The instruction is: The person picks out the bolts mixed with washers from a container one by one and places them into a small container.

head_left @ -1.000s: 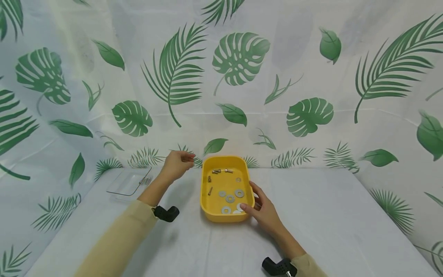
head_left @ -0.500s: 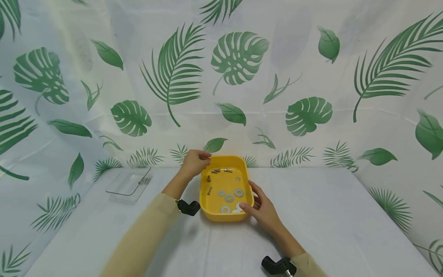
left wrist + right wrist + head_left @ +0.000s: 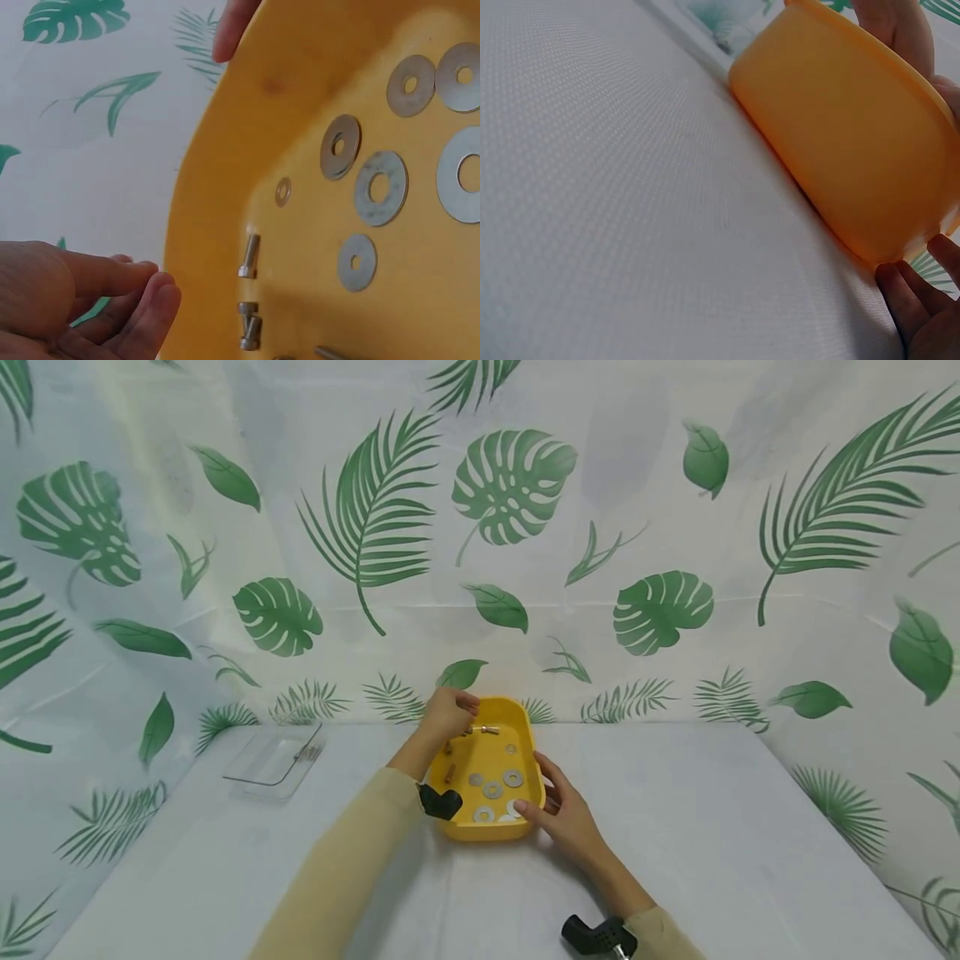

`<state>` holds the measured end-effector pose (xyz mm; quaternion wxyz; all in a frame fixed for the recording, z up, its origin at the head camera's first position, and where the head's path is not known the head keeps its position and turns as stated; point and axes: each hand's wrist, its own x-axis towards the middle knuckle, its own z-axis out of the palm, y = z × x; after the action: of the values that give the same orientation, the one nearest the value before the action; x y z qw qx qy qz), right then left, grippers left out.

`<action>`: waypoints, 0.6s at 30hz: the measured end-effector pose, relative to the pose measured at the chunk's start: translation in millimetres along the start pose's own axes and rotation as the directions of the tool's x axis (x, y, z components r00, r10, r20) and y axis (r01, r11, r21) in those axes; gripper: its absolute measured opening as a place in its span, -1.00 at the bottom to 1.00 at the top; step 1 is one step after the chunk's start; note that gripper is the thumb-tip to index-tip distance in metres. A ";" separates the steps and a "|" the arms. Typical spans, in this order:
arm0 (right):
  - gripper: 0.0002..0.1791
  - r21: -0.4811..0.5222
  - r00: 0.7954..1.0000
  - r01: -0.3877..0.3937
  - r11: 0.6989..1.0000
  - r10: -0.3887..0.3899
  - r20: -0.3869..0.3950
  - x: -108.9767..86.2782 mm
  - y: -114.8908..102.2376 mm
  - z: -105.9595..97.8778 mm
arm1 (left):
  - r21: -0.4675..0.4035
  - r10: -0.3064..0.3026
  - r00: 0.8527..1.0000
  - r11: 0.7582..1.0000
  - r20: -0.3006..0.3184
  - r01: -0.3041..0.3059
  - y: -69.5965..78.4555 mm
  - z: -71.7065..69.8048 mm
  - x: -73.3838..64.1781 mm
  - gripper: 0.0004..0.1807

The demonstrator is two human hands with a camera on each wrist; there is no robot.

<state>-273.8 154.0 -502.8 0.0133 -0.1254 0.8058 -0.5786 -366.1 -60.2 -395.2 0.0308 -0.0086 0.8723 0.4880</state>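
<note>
The shallow yellow tray with rounded corners [image 3: 491,832] is standing upright on the white cloth-covered table [image 3: 690,852], in front of the person. It is likely combining light weight with stiff, plastic-like walls; it is not appearing fragile, though its smooth face may be offering little grip. The rim along both long sides is presenting the surest hold, and level handling is advisable because the contents are lying loose.

The silver cylindrical-head metal screws [image 3: 250,259] are probably hard, light and prone to rolling; the head or shank is offering the best pinch. The flat silver ring-shaped metal washers [image 3: 396,189] are likely sliding easily and resisting a lift from flat, so the outer edge is the place to catch.

In appearance, the tray is showing plain, even colouring. The screws are lying towards its far end and left side; the washers, of differing sizes, are showing a dull sheen.

The right hand [image 3: 567,820] is gripping the tray's right side, thumb over the rim, fingers outside. The left hand [image 3: 447,713] is hovering at the far-left rim, fingertips bunched narrowly; whether they are pinching anything cannot be told.
</note>
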 end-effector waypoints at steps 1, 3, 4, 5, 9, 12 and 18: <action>-0.08 0.001 1.000 0.000 1.000 0.000 -0.001 0.0 0.6 -0.1 | 0.002 -0.005 1.000 1.000 -0.002 0.005 0.5 1.9 1.1 -0.61; -0.08 0.000 1.000 -0.002 1.000 0.002 -0.001 0.1 1.6 -0.2 | -0.008 -0.018 1.000 1.000 0.001 0.018 1.3 5.3 3.0 -0.60; -0.08 0.000 1.000 -0.004 1.000 0.004 -0.002 0.2 1.9 0.4 | -0.008 -0.023 1.000 1.000 -0.001 0.023 0.8 6.5 3.9 -0.59; -0.08 -0.003 1.000 -0.004 1.000 0.004 -0.002 0.3 2.3 0.8 | -0.005 -0.027 1.000 1.000 -0.002 0.027 0.2 7.8 4.8 -0.58; -0.08 -0.005 1.000 -0.006 1.000 0.006 -0.011 0.5 2.7 1.8 | -0.005 -0.040 0.999 0.999 -0.010 0.040 -4.2 13.3 8.5 -0.55; -0.08 -0.007 1.000 -0.007 1.000 0.007 -0.016 0.8 2.6 1.6 | -0.014 -0.047 0.999 0.999 -0.012 0.046 -7.1 16.9 10.7 -0.59; -0.09 -0.007 1.000 -0.017 1.000 0.017 -0.017 0.2 1.2 0.3 | 0.019 -0.042 0.999 0.999 0.008 0.042 -11.6 21.9 13.3 -0.52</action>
<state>-274.2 154.0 -504.1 0.0111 -0.1139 0.8089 -0.5766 -377.8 -47.5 -417.3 0.0448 -0.0245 0.8763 0.4791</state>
